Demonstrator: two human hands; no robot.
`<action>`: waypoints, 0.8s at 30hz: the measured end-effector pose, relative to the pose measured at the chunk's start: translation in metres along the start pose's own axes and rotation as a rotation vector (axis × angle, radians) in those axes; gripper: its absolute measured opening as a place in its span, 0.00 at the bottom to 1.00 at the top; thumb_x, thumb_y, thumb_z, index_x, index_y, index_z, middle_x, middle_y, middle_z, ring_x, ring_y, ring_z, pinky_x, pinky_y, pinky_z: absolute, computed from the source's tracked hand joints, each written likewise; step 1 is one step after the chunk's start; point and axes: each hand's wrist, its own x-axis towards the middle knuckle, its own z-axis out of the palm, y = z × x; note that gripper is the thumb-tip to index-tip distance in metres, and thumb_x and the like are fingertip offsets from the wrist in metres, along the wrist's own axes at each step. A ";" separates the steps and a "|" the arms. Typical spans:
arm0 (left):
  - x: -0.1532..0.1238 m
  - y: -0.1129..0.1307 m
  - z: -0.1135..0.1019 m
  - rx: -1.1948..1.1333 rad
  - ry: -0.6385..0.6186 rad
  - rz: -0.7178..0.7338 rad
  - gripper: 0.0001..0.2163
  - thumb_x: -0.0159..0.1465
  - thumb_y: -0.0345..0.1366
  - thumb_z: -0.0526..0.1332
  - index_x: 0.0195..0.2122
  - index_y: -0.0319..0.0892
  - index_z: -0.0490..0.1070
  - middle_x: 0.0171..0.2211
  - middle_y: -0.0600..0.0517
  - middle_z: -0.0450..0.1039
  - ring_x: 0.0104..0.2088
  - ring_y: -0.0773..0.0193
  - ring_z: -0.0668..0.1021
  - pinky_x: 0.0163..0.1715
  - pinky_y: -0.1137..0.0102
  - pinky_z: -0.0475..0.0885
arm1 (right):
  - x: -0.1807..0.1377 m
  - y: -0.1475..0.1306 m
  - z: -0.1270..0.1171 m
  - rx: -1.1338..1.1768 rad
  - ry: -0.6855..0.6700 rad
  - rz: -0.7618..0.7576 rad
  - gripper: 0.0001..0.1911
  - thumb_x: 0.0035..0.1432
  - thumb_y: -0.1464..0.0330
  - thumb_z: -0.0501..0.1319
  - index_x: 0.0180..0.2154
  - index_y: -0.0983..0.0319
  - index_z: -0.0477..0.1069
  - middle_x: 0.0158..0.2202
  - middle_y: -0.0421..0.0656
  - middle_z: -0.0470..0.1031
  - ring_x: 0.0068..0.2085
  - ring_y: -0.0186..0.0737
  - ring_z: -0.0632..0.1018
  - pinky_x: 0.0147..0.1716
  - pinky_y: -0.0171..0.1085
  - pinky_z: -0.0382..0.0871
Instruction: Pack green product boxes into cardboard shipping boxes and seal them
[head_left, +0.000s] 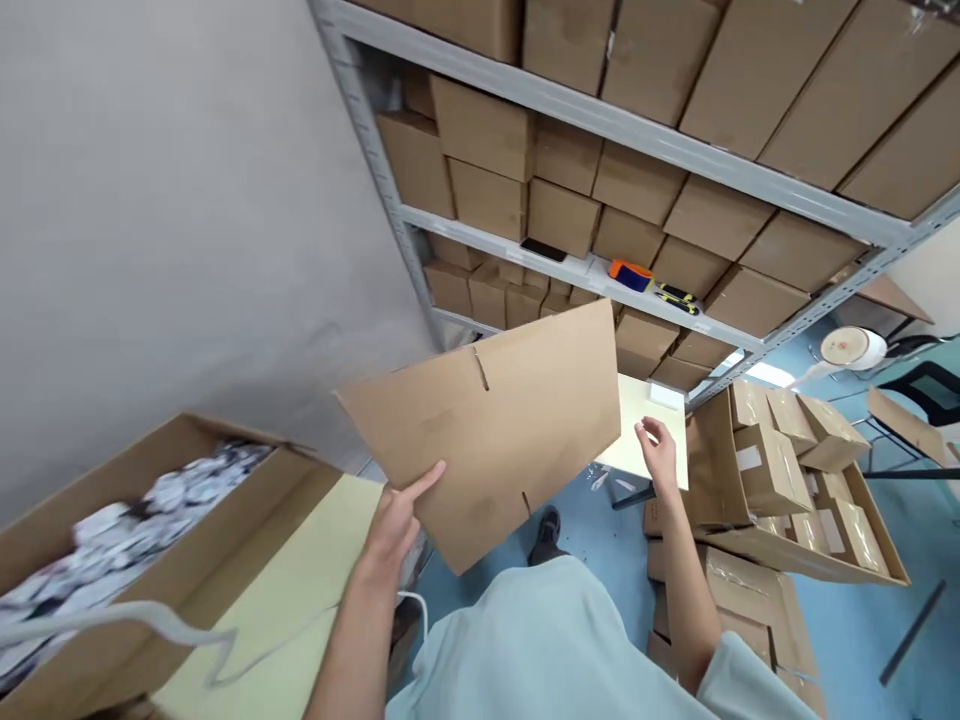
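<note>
A flattened brown cardboard box (502,430) is held up in front of me, tilted, with slots cut in its edges. My left hand (397,515) grips its lower left edge, index finger stretched along the card. My right hand (658,452) is at the box's right side, fingers loosely curled and apart, just off the edge; I cannot see it gripping the card. Behind the right hand lies a pale yellow tabletop (649,435).
Metal shelving (600,125) stacked with brown cartons fills the back. At left, an open carton (150,540) holds white packets on a pale yellow table (300,590). At right, an open carton (795,480) holds small taped boxes. Blue floor below.
</note>
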 end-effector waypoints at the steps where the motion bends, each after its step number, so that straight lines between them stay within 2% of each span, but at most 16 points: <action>1: 0.010 0.000 0.017 0.053 -0.055 0.000 0.23 0.47 0.35 0.83 0.45 0.44 0.84 0.52 0.43 0.88 0.60 0.40 0.85 0.64 0.52 0.81 | 0.022 0.006 -0.006 0.005 0.024 0.003 0.40 0.52 0.38 0.71 0.51 0.63 0.81 0.58 0.61 0.84 0.59 0.59 0.83 0.58 0.55 0.79; 6: 0.053 0.002 0.104 0.287 -0.254 -0.013 0.35 0.36 0.49 0.88 0.46 0.42 0.85 0.53 0.36 0.87 0.56 0.34 0.86 0.57 0.48 0.84 | 0.112 0.029 -0.023 0.067 0.105 0.115 0.46 0.56 0.37 0.67 0.62 0.66 0.78 0.68 0.63 0.77 0.69 0.60 0.77 0.67 0.54 0.72; 8: 0.067 0.001 0.134 0.355 -0.305 -0.030 0.37 0.35 0.50 0.88 0.45 0.42 0.85 0.52 0.36 0.87 0.55 0.33 0.87 0.57 0.48 0.84 | 0.134 0.036 -0.031 0.123 0.071 0.164 0.45 0.60 0.37 0.63 0.63 0.65 0.77 0.69 0.61 0.76 0.70 0.59 0.76 0.67 0.52 0.72; 10: 0.080 -0.002 0.158 0.395 -0.338 -0.043 0.37 0.33 0.50 0.88 0.45 0.42 0.85 0.51 0.36 0.87 0.54 0.33 0.87 0.56 0.48 0.85 | 0.147 0.043 -0.040 0.175 0.029 0.176 0.41 0.62 0.40 0.63 0.62 0.64 0.77 0.67 0.59 0.78 0.69 0.58 0.77 0.66 0.51 0.73; 14: 0.106 -0.007 0.191 0.452 -0.355 -0.017 0.38 0.34 0.51 0.88 0.46 0.42 0.84 0.51 0.36 0.87 0.54 0.32 0.86 0.56 0.49 0.85 | 0.154 0.055 -0.063 0.200 0.024 0.147 0.31 0.53 0.53 0.73 0.55 0.60 0.76 0.59 0.55 0.83 0.62 0.56 0.81 0.64 0.51 0.74; 17: 0.132 -0.013 0.213 0.574 -0.379 0.045 0.36 0.41 0.53 0.86 0.49 0.43 0.83 0.53 0.38 0.87 0.57 0.33 0.85 0.59 0.46 0.83 | 0.149 0.061 -0.074 0.198 0.083 0.121 0.27 0.53 0.58 0.72 0.53 0.57 0.72 0.54 0.50 0.84 0.57 0.50 0.82 0.62 0.51 0.74; 22: 0.178 -0.034 0.253 0.643 -0.362 0.362 0.41 0.50 0.57 0.80 0.60 0.40 0.74 0.63 0.35 0.80 0.63 0.37 0.82 0.69 0.44 0.75 | 0.139 0.060 -0.076 0.177 0.190 0.138 0.23 0.54 0.59 0.69 0.50 0.57 0.70 0.49 0.46 0.83 0.52 0.47 0.82 0.58 0.47 0.74; 24: 0.191 -0.041 0.267 0.607 -0.415 0.425 0.42 0.55 0.59 0.78 0.64 0.40 0.71 0.65 0.34 0.77 0.66 0.40 0.79 0.72 0.45 0.71 | 0.136 0.058 -0.076 0.149 0.235 0.141 0.22 0.52 0.60 0.68 0.48 0.57 0.70 0.48 0.47 0.83 0.52 0.47 0.81 0.58 0.48 0.74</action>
